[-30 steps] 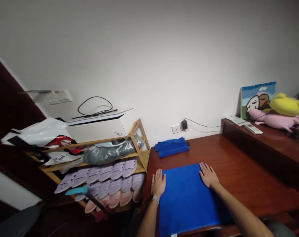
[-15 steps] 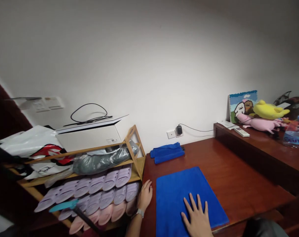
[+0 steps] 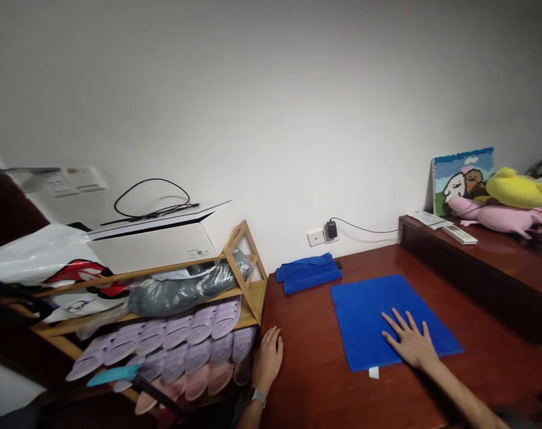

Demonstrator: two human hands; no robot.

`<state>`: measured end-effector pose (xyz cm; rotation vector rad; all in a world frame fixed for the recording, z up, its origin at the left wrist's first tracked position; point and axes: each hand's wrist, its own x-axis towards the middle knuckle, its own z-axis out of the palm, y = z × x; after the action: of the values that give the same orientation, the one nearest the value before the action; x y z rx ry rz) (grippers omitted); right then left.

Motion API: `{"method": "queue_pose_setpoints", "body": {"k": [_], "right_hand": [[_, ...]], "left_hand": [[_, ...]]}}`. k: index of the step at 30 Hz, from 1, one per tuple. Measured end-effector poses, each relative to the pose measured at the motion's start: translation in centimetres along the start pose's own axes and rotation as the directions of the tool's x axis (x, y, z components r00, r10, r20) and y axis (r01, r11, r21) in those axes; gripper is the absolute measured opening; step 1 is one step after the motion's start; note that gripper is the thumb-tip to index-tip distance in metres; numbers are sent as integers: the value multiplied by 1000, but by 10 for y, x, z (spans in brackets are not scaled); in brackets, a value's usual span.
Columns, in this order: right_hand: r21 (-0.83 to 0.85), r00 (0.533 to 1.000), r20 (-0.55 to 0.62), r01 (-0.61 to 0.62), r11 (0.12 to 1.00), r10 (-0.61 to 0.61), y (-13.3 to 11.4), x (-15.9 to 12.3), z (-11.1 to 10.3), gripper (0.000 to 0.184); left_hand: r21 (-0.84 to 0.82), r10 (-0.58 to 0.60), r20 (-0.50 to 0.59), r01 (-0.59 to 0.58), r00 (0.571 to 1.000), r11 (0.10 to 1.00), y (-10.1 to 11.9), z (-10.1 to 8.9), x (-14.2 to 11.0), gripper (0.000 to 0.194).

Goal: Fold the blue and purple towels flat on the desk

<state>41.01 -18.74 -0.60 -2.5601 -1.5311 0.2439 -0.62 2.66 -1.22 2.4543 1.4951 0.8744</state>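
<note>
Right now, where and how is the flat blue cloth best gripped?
Pinch the flat blue cloth by its near-left corner, probably from the left: it lies spread out, that corner is uncovered, and the right hand is farther right.

The flat blue cloth (image 3: 364,322) has shifted rightward, away from the front of the surface (image 3: 306,345). The right hand (image 3: 411,342) has gone from its far corner to its near part; the left hand (image 3: 268,357) has parted from it.

Light is dim; the wall (image 3: 271,131) is brightest mid-frame; plastic wrapping (image 3: 208,282) glints; edges stretch and soften.
</note>
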Motion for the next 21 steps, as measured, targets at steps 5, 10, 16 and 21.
{"method": "queue_pose_setpoints", "body": {"k": [5, 10, 16, 21], "right_hand": [[-48, 999, 2, -32, 998, 32, 56, 77, -10, 71], [-47, 998, -18, -59, 997, 58, 101, 156, -10, 73], [-35, 999, -36, -24, 999, 22, 144, 233, -2, 77], [-35, 997, -66, 48, 998, -50, 182, 280, 7, 77]], "left_hand": [[-7, 8, -43, -8, 999, 1000, -6, 5, -2, 44], [8, 25, -89, -25, 996, 1000, -14, 9, -4, 40], [65, -11, -50, 14, 999, 998, -11, 7, -8, 37], [122, -64, 24, 61, 998, 991, -4, 2, -9, 39]]}}
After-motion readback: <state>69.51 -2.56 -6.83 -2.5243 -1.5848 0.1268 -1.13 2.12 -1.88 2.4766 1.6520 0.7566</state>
